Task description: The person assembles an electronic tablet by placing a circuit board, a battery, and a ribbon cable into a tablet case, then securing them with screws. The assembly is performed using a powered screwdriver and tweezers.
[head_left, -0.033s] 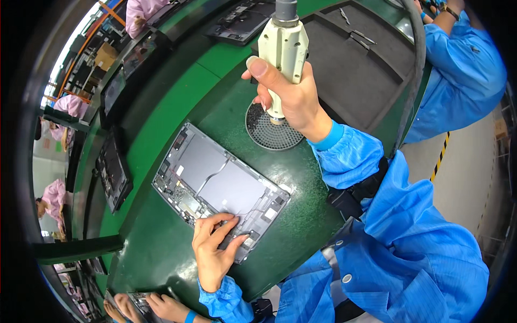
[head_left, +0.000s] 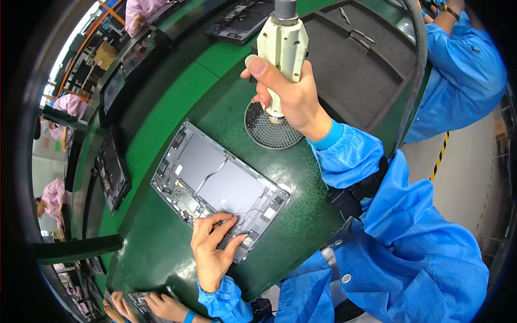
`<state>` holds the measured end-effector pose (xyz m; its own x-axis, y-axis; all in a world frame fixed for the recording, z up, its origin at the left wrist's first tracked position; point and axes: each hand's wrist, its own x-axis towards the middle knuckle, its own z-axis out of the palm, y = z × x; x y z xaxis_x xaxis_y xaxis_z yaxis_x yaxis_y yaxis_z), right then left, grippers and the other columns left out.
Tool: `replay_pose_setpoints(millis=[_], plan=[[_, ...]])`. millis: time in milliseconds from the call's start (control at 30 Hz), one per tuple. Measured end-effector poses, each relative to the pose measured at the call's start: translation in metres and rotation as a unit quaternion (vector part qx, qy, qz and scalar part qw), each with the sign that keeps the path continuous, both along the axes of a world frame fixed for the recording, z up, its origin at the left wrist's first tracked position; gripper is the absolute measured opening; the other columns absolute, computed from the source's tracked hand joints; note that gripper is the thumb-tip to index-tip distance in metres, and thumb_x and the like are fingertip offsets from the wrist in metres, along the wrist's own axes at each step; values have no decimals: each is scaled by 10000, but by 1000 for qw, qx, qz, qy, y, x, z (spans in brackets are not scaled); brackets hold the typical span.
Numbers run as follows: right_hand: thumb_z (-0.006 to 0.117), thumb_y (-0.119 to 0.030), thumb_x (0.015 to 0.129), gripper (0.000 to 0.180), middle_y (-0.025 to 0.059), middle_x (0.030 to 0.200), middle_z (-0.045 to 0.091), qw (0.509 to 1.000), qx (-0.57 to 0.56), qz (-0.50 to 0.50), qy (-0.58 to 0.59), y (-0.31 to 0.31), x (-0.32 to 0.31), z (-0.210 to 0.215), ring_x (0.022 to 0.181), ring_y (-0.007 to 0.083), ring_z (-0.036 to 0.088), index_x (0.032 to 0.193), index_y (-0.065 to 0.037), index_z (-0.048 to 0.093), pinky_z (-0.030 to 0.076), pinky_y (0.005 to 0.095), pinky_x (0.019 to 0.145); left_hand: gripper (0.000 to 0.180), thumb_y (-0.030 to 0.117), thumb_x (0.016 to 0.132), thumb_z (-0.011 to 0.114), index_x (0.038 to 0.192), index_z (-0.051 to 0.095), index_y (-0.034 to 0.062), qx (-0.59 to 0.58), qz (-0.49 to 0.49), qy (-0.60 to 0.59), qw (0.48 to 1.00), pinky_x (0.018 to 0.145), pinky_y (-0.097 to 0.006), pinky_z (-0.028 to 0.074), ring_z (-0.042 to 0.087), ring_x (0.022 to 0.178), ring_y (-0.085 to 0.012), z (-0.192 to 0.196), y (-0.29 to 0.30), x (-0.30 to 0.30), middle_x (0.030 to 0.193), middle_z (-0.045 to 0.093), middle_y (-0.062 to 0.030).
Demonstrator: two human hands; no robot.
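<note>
An opened laptop base (head_left: 237, 185) lies slantwise on the green worktable, showing its circuit board and a large flat grey battery. My left hand (head_left: 211, 248) rests on its near edge, fingers bent and thumb apart, with nothing visible in the grip. Closed around a cream-coloured electric screwdriver (head_left: 281, 51) is my right hand (head_left: 301, 102). The screwdriver stands nearly upright with its lower end over a round perforated screw tray (head_left: 277, 137). Small dark screws (head_left: 254, 114) are heaped at the tray's left side. The screwdriver's tip is hidden over the tray.
A black compartment tray (head_left: 355, 70) with tweezers (head_left: 365, 36) lies at the far right, beside a hanging cable (head_left: 413, 81). More opened laptops (head_left: 113, 169) sit along the green line to the left. Co-workers' hands (head_left: 167, 307) work at lower left; a blue-sleeved person (head_left: 458, 81) is at right.
</note>
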<state>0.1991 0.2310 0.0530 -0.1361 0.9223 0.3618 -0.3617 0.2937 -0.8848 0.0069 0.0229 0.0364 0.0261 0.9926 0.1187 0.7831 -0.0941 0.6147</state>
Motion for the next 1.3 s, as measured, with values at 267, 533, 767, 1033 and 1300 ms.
replay_pose_setpoints(millis=[267,533,767,1033,1300], plan=[[692,-396,795,429,28,534,494,1000,-7,-5,-14,2,-4,-5,459,98,480,879,13,594,472,267,496,413,69,559,789,954,691,5,-2,6,-4,1000,813,-339,432,543,895,-261,-1,1,-2,962,627,-99],[687,-384,814,438,89,681,577,1000,-2,-1,-5,3,-4,-10,456,79,483,912,29,579,481,262,487,418,109,552,804,944,692,13,11,-9,2,1000,800,-342,439,545,884,-262,-4,1,-5,965,631,-96],[639,-348,853,384,102,672,583,1000,17,-17,-18,-1,-7,-8,461,81,499,927,25,579,496,262,491,416,112,560,803,946,688,7,29,-23,-10,999,798,-351,439,552,888,-268,-5,-2,-9,982,637,-88],[627,-362,862,391,107,653,566,999,35,-29,-4,2,-8,-12,457,100,500,930,15,548,497,283,484,416,107,566,800,951,682,1,32,-22,-35,999,787,-355,440,551,878,-276,-6,0,-11,984,635,-98],[708,-338,815,396,104,771,604,999,15,-10,41,2,-6,-15,457,79,498,910,32,604,483,262,461,409,125,576,799,945,680,-1,51,-31,-39,997,780,-352,444,554,871,-279,-9,0,-11,978,638,-104]])
